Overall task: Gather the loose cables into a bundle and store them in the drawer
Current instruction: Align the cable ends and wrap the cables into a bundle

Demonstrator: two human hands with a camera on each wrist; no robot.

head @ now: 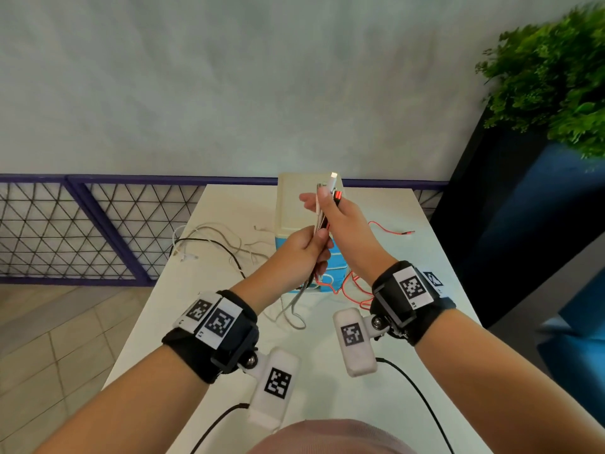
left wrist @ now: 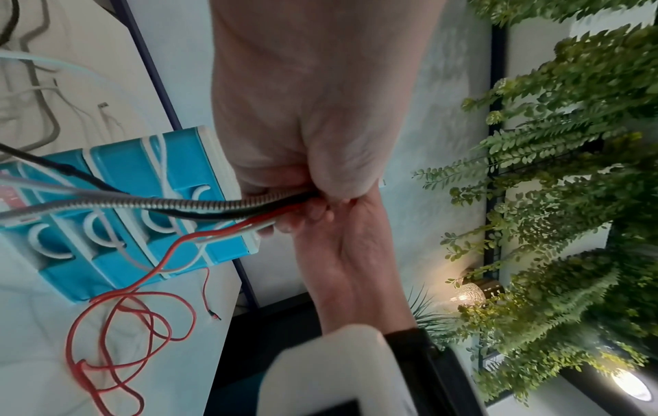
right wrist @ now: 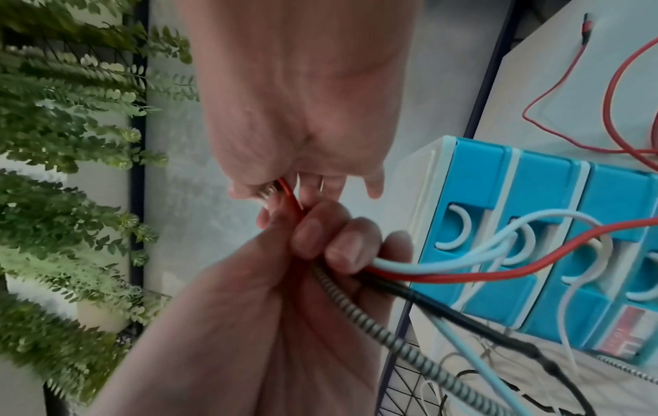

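Step in hand, as judged: gathering. Both hands hold the plug ends of the cables (head: 322, 211) together, raised above the counter (head: 209, 322) and in front of the drawer unit (head: 306, 204). The right hand (head: 343, 221) is uppermost, its fingers and thumb curled round the plug ends, which stick out above it. The left hand (head: 307, 245) sits directly below, touching the right hand, and is fisted round the same strands. From under the left hand the cables hang down and trail away over the counter; their far lengths lie loose, so the bundle is not yet formed. Count of cables in the grip: the wrist views show one red (left wrist: 228, 232), one black (left wrist: 89, 176), one spiral-wrapped grey (right wrist: 363, 318) and at least two pale ones (right wrist: 445, 225); the exact total cannot be told, since strands overlap. The red cable (head: 391, 229) lies in loops beneath and to the right of the right hand, its free end well apart on the counter. Pale and black loops lie to the left of the left hand. Drawer unit: one, blue-fronted with a white top; the left wrist view shows three drawer fronts with curved white handles, and the right wrist view suggests a fourth. All visible drawers appear shut. Next move, as judged: draw the trailing lengths in and coil them, one hand keeping the ends clamped, then free a hand to open a drawer.
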